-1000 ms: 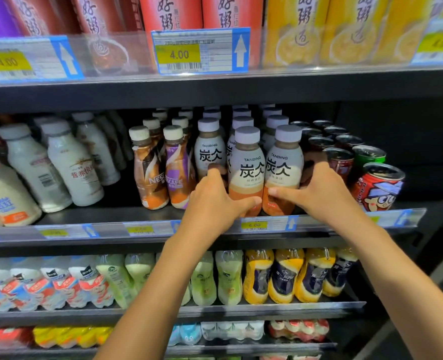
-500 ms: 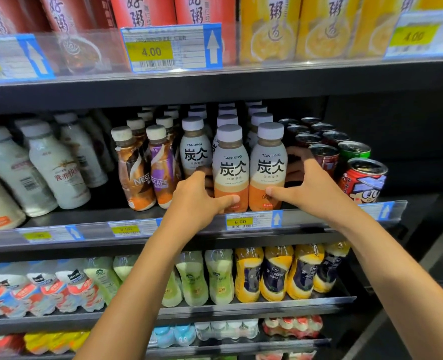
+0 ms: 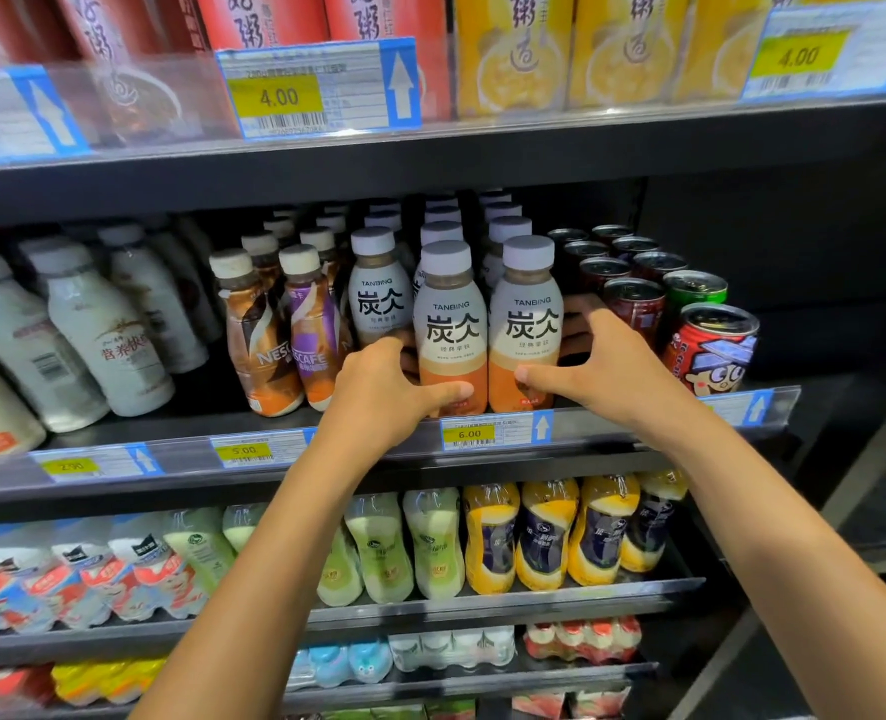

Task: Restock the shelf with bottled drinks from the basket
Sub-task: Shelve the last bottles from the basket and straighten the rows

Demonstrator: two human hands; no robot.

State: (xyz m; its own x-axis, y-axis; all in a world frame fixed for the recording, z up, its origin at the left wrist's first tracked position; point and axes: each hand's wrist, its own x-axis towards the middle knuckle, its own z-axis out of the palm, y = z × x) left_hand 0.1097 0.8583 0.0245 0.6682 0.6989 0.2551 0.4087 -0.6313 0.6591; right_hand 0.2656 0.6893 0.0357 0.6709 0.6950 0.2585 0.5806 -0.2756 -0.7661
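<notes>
My left hand (image 3: 378, 392) wraps the left front bottle (image 3: 449, 324), thumb across its orange base; my right hand (image 3: 607, 363) cups the right one (image 3: 528, 319) beside it. Both are smooth plastic, round-shouldered, with grey caps, standing upright at the near edge of the dark metal shelf (image 3: 612, 426). Glossy cans (image 3: 711, 345) sit just right.

"TANBING" bottles (image 3: 449, 324); "6.00" price tag (image 3: 492, 432)

The light is bright and even on the front bottles, while the back of the shelf (image 3: 742, 241) is dark. The price labels (image 3: 321, 88) on top look soft and blurred. Wide-angle distortion bends the shelf edges near the corners.
</notes>
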